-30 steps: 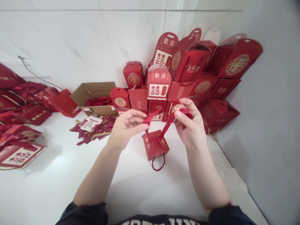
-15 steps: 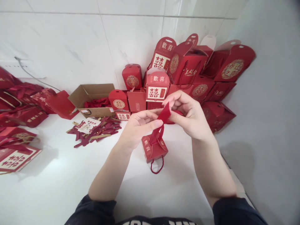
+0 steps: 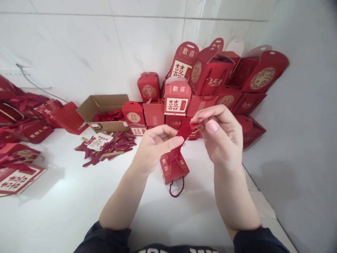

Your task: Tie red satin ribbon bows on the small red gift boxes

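Observation:
A red ribbon (image 3: pixel 185 128) rises from the top of a small red gift box (image 3: pixel 176 169) with a dark red cord handle. The box stands on the white table in front of me. My left hand (image 3: pixel 160 144) pinches the ribbon between thumb and fingers, just above the box. Higher and to the right, my right hand (image 3: pixel 219 135) is closed on the ribbon's upper part with thumb and fingertips. Between the two hands the ribbon is pulled flat. Part of the box top is hidden behind the ribbon and my left hand.
Red gift boxes (image 3: pixel 177 98) are stacked against the tiled wall at the back right. An open cardboard box (image 3: pixel 109 126) holds red ribbon. Dark red cut-out pieces (image 3: pixel 116 146) lie in front of it under a white card (image 3: pixel 100 141). More red boxes (image 3: pixel 22 177) stand at far left.
My right hand has moved to the right and slightly down, turning as it goes. The ribbon is now stretched between both hands. My left hand and the box have barely moved.

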